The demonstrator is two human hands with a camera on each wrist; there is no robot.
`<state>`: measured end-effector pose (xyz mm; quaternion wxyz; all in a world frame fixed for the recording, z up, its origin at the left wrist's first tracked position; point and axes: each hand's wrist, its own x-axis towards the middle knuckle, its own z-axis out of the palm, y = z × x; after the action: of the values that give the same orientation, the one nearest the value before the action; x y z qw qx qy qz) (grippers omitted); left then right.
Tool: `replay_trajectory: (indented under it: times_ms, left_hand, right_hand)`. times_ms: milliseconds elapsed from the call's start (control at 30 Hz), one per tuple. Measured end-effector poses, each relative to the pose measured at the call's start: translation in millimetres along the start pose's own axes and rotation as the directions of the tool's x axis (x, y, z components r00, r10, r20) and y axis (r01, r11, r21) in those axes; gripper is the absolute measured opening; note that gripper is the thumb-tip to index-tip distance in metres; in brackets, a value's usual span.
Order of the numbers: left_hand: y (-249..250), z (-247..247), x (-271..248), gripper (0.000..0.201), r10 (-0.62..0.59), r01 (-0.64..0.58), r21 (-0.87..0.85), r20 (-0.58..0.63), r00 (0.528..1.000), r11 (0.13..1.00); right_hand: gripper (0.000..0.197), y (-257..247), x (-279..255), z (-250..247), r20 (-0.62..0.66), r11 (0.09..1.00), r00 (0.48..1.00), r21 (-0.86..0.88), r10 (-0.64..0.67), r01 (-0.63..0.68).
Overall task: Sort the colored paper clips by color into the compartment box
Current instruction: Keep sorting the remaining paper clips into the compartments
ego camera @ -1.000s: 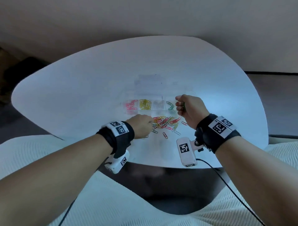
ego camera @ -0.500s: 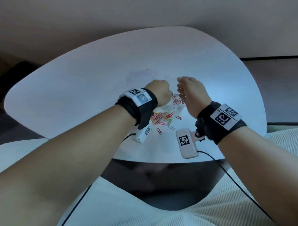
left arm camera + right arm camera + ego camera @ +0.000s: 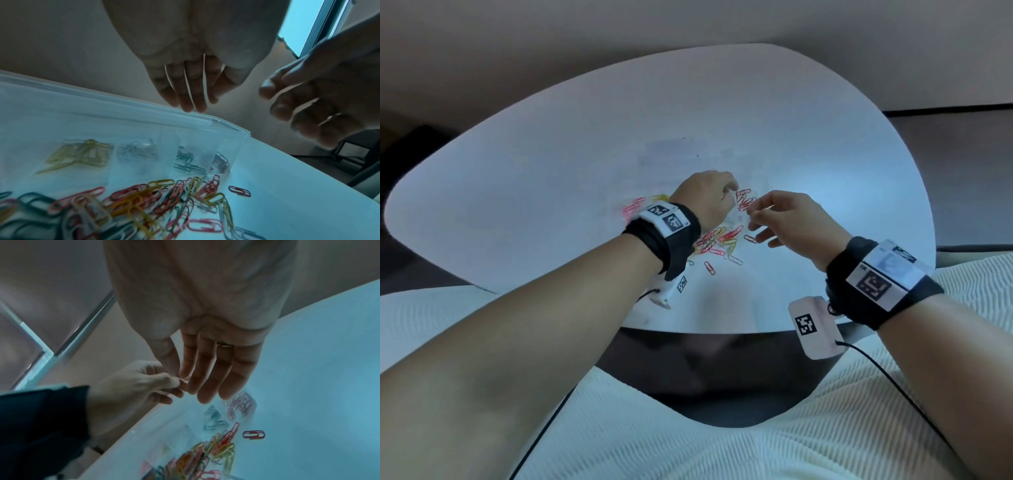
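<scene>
nearest us on the white surface point(image 3: 551, 192) lies the mixed pile of paper clips point(image 3: 717, 241); just beyond it the clear compartment box point(image 3: 205, 123) holds sorted colours. above the box our left hand point(image 3: 705, 200) curls, perhaps pinching something pale, we cannot tell; our right hand point(image 3: 791, 219) hangs released. a clip dropped here could land in the wrong compartment.

A white rounded bench point(image 3: 551, 192) is filling the middle of the scene, its near edge curving over a dark floor point(image 3: 709, 383). Cream ribbed fabric point(image 3: 688, 452) is lying across the near foreground. A plain beige wall point(image 3: 619, 41) is running behind, and a bright window strip point(image 3: 304, 24) is showing far right.
</scene>
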<state>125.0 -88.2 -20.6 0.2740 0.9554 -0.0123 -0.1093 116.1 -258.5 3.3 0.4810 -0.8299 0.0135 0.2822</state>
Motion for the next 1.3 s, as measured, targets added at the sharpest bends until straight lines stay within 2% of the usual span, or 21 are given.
replay_trajectory:
  times_ms: [67, 133, 267, 367, 467, 700, 800, 900, 1067, 1300]
  left_hand:
    - [-1, -2, -16, 0.026, 0.013, -0.014, -0.010, -0.090, 0.996, 1.000]
    - [-5, -5, -31, 0.023, -0.003, 0.004, 0.015, -0.108, 0.994, 1.000]
    - [-20, -21, -50, 0.020, -0.093, 0.096, 0.062, -0.047, 0.995, 0.993]
    - [-35, -30, -63, 0.016, -0.145, 0.137, 0.150, 0.045, 0.988, 0.979]
    - [-48, -29, -80, 0.014, -0.190, 0.169, 0.176, 0.110, 0.976, 0.970]
    - [-66, -17, -95, 0.004, -0.278, 0.271, 0.087, 0.083, 0.957, 0.959]
    - [-74, -10, -95, 0.001, -0.309, 0.300, 0.095, 0.114, 0.944, 0.949]
    - [-84, -1, -96, 0.009, -0.331, 0.315, 0.125, 0.143, 0.933, 0.941]
    - [-92, 5, -96, 0.019, -0.311, 0.293, 0.140, 0.135, 0.941, 0.946]
    - [-88, 8, -94, 0.021, -0.247, 0.232, 0.127, 0.121, 0.962, 0.965]
  right_hand:
    - [0.008, 6, 5, 5, 0.008, 0.982, 0.999, -0.182, -0.043, 0.043]
    - [0.006, 16, 10, 10, 0.025, 0.934, 0.998, -0.351, -0.054, 0.060]
    - [0.013, 35, 14, 25, 0.067, 0.888, 0.998, -0.457, -0.012, 0.041]
    - [0.021, 42, 15, 36, 0.082, 0.854, 0.996, -0.515, -0.033, 0.071]
    - [0.022, 49, 15, 46, 0.084, 0.831, 0.993, -0.545, -0.077, 0.111]
    - [0.023, 62, 11, 55, 0.058, 0.777, 0.989, -0.614, -0.133, 0.141]
    - [0.026, 66, 9, 55, 0.032, 0.800, 0.990, -0.586, -0.139, 0.131]
    - [0.030, 66, 7, 56, -0.009, 0.844, 0.989, -0.523, -0.145, 0.119]
    - [0.036, 67, 5, 58, -0.010, 0.802, 0.981, -0.578, -0.194, 0.153]
    - [0.031, 66, 8, 59, -0.016, 0.772, 0.978, -0.616, -0.210, 0.156]
